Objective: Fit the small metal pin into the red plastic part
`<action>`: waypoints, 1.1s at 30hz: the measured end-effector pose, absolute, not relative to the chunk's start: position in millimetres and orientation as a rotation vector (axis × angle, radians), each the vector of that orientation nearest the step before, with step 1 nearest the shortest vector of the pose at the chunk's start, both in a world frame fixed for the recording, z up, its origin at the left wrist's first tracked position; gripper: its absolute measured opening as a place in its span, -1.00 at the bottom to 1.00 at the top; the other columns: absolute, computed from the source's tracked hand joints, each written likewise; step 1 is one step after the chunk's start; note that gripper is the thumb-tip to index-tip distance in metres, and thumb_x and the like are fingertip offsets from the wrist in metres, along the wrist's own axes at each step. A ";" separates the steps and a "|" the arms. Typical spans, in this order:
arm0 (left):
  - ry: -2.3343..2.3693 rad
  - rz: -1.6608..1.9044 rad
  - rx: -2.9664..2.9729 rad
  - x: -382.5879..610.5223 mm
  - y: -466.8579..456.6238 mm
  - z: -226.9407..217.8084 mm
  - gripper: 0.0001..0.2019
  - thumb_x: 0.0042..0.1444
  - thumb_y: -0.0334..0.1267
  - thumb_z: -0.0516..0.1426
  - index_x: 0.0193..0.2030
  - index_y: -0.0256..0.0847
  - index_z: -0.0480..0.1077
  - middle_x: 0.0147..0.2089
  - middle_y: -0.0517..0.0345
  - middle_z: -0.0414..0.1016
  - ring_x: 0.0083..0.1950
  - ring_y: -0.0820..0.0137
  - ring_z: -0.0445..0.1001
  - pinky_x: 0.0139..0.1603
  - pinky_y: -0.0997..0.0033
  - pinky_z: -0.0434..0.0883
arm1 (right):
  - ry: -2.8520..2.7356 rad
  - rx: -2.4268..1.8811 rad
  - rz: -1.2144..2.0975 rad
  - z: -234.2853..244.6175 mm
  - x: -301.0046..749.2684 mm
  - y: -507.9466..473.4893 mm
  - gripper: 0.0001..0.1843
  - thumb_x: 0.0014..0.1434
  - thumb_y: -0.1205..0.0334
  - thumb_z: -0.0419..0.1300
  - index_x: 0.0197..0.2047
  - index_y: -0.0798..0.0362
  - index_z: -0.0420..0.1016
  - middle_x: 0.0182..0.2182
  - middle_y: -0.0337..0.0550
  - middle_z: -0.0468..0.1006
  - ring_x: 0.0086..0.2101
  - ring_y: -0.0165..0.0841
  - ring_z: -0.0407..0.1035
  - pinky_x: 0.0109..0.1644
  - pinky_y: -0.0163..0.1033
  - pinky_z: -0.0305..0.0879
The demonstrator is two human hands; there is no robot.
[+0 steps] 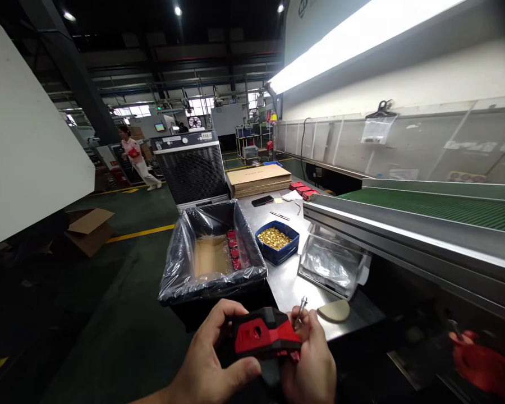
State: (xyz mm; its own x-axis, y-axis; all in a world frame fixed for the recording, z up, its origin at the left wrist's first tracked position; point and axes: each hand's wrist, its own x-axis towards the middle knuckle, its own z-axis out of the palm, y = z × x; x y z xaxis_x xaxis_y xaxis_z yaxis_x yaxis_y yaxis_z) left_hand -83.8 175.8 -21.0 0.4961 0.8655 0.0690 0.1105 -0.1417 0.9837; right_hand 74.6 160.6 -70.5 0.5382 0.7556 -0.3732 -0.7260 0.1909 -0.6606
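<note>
Two hands meet at six o'clock around a red-and-black plastic part [263,336]: the left hand [206,362] curls on its left end, thumb underneath, while the right hand [311,365] grips its right end and pinches a small metal tool [300,311] upright. At twelve o'clock from them sits a plastic-lined crate [210,252]; a blue tray of brass pieces [276,241] lies at one o'clock.

Bare desk [290,283] lay open just ahead, hemmed by the lined box [210,255] left, blue tray [276,242] behind and clear tub [332,264] right.
</note>
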 end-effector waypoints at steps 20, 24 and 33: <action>0.869 0.723 1.621 -69.6 174.7 -12.9 -0.47 0.05 0.27 0.25 -0.27 -0.21 0.33 -0.18 0.08 0.38 -0.19 0.34 0.36 -0.18 0.38 0.33 | -0.442 -1.238 0.769 -26.0 85.1 129.8 -0.49 0.33 -0.28 0.03 -0.25 0.02 0.45 -0.44 -0.26 0.47 -0.42 -0.37 0.31 -0.34 -0.26 0.21; 0.820 0.388 1.408 -71.7 193.2 -7.3 -0.23 0.00 0.40 0.23 0.07 -0.26 0.41 0.01 -0.04 0.47 0.02 0.20 0.43 0.03 0.25 0.35 | -0.644 -1.232 0.738 -31.1 76.2 123.7 -0.49 0.38 -0.21 -0.04 -0.38 -0.01 0.39 -0.50 -0.29 0.37 -0.44 -0.39 0.23 -0.32 -0.25 0.15; 0.692 0.453 1.339 -77.0 207.4 -4.5 0.01 -0.17 -0.09 0.51 0.40 -0.20 0.17 0.29 -0.16 0.40 0.34 0.03 0.36 0.44 -0.07 0.17 | -0.528 -0.977 0.679 -41.8 91.5 134.8 -0.67 0.36 -0.15 0.12 -0.11 -0.05 0.34 -0.15 -0.18 0.60 -0.10 -0.25 0.51 0.04 -0.12 0.43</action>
